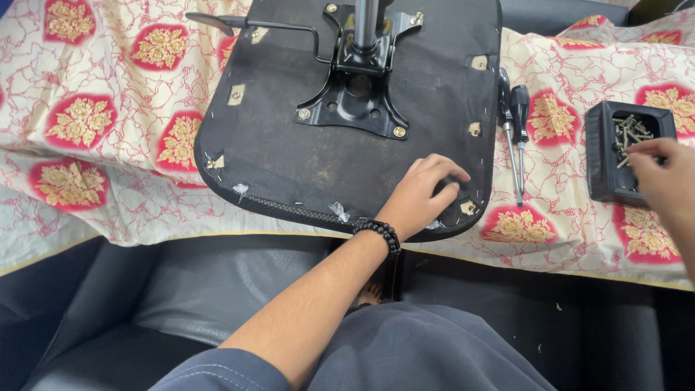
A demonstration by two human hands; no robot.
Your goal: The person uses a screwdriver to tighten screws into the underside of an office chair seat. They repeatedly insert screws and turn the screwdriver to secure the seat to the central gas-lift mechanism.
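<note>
Step in hand: fastening work on the upturned chair seat (289, 145), judged from one hand pressed at a corner bracket hole while the other reaches into the screw supply.
Chair seat: black, lying underside up on the patterned cloth (108, 123); its near edge overhangs the cloth's yellow border. Metal mounting plate (358, 101) with a centre column bolted at mid-seat; a lever (217, 23) sticks out at upper left.
Left hand (423, 195): resting on the seat's near right corner, fingers curled and pressed together against the fabric just beside a small metal bracket (468, 208). Whether a screw is pinched under the fingertips, I cannot tell. Beaded bracelet (380, 233) on the wrist.
Right hand (662, 177): at the tray's right edge, fingertips drawn together over the screws; appears to be pinching one, but the contact is too small to confirm.
Container: black rectangular tray (601, 163) on the cloth, well apart from the seat, to its right.
Contents: a loose heap of dark screws (628, 134), jumbled, piled toward the far end of the tray.
Tools: two screwdrivers (515, 137) lying between seat and tray, handles away from the person, tips toward them; both untouched.
Next move calls for (judgement): carrying one screw across to the corner bracket, seating it in the hole upright, then freeing a hand for a screwdriver.
</note>
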